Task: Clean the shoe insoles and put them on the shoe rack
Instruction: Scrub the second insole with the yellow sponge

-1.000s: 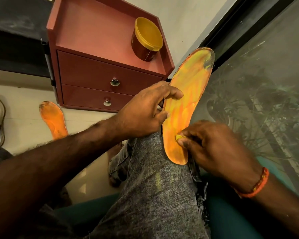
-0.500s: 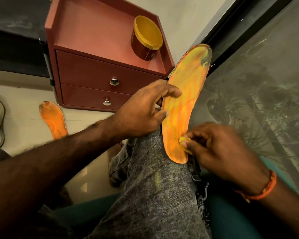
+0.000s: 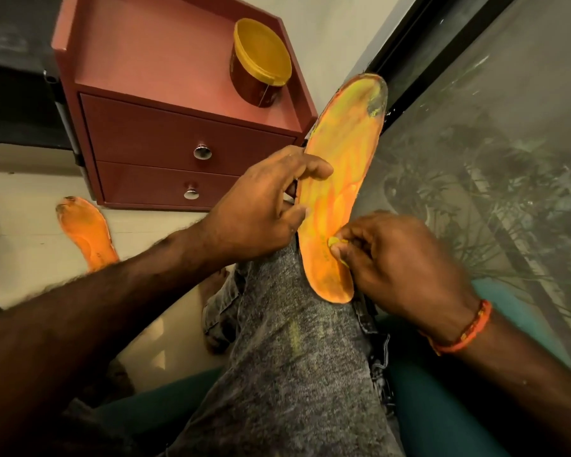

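Both grips on one insole (image 3: 338, 179) — heel on knee, long axis toe-up.

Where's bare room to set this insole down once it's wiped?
Bare: the cabinet top left of the yellow-lidded tub, and the floor between the cabinet's base and the second insole. Crowded: the knee, where the left hand holds the insole and the right hand pinches a yellow wipe.

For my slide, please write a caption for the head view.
Left hand steadies orange insole on knee; right hand rubs it.
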